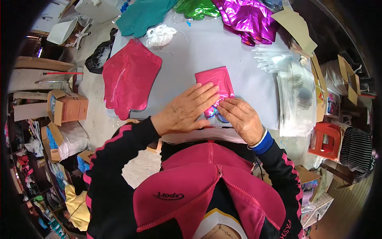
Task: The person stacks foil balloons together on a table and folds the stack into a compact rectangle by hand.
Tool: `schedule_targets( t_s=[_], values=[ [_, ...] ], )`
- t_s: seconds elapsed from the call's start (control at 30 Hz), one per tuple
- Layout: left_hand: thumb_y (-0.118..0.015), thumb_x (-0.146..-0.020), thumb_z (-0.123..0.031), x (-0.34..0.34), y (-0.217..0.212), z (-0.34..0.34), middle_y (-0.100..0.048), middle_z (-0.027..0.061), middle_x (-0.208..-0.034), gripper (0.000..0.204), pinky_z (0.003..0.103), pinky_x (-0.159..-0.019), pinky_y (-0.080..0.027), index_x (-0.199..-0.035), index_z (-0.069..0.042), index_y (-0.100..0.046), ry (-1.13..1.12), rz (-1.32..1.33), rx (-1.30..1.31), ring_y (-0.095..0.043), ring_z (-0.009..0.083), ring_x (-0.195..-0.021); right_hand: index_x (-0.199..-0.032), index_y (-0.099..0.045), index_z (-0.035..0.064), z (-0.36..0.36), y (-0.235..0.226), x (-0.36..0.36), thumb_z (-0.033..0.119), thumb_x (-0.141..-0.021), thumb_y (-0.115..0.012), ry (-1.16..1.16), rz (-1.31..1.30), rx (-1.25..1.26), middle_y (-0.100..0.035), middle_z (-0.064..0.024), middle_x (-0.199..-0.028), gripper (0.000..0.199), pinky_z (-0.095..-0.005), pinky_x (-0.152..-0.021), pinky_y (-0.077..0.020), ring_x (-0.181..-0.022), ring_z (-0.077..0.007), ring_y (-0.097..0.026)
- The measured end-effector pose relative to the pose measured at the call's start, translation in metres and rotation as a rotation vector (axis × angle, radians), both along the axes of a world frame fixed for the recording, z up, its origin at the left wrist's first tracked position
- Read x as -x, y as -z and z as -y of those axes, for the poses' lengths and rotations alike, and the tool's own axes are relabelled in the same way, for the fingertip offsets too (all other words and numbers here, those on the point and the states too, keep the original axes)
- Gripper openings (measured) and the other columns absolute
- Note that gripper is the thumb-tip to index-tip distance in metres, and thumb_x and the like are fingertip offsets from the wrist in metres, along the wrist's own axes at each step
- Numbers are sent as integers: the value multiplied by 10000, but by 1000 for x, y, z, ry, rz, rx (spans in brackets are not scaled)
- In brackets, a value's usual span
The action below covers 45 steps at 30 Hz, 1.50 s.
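A folded pink foil balloon [223,76] lies on the grey table in front of me. My left hand [187,105] rests flat on its lower left part, fingers stretched out and close together. At the lower right edge of the foil, my right hand [239,115] is closed, its thumb and fingers pinching there. Between the hands shows a small shiny blue-purple looped piece [211,112], partly covered, whose kind I cannot make out. To the left lies a larger flat, unfolded red-pink foil balloon [131,77].
White string [160,35] lies bunched at the back of the table [179,63]. Teal [145,18], green [197,8] and purple foil [250,20] cover the far edge. Clear plastic bags [298,99] are stacked on the right. A red stool [325,140] stands beyond them.
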State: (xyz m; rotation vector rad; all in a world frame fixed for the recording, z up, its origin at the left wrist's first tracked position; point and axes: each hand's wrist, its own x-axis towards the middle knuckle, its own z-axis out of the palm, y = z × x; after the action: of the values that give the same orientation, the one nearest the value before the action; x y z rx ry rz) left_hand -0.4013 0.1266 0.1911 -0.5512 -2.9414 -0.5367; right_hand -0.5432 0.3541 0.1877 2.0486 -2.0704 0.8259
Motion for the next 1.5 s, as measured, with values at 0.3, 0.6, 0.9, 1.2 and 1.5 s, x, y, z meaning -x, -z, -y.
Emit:
schedule_targets(
  t_s=[0.3,0.6,0.9,1.2,1.5],
  values=[
    [-709,-896,-480,-1,0,-5,-406,147,-1619,833,459,-1273,-238,-1539,-20,-445,-49,-8,-37,-332,300,-1533,-1120,-728,14,-1,-2,1,-19,-734,-686,91,136,30,-691,-131,-1139,390,-397,-957,-567,-1117,-321,-661],
    [-697,-923,-412,-2,2,-11,-466,156,-1586,666,495,-1263,-235,-1432,-6,-559,-132,-15,-84,-361,322,-1522,-1021,-711,26,15,-7,7,-12,-808,-741,236,384,20,-659,-127,-895,218,-427,-771,-507,-854,-333,-608],
    [-702,-923,-323,1,1,-29,-530,171,-1529,440,584,-1246,-195,-1208,9,-664,-332,-54,-159,-364,365,-1512,-971,-662,38,31,3,4,22,-856,-736,316,328,90,-617,-133,-842,138,-451,-747,-478,-811,-363,-575],
    [-796,-821,-136,-2,14,-36,-622,114,-1278,293,557,-1182,-323,-1067,-41,-668,-485,-295,-328,-521,364,-1350,-971,-621,6,35,-3,10,-8,-869,-725,313,352,-7,-605,-159,-844,147,-468,-719,-471,-815,-384,-564],
    [-771,-830,-139,10,7,-46,-596,77,-1124,200,463,-970,-383,-952,-54,-637,-674,-245,-266,-549,312,-1136,-902,-585,29,42,-2,10,30,-877,-710,363,287,-30,-595,-157,-800,127,-485,-706,-489,-800,-381,-569]
  ],
)
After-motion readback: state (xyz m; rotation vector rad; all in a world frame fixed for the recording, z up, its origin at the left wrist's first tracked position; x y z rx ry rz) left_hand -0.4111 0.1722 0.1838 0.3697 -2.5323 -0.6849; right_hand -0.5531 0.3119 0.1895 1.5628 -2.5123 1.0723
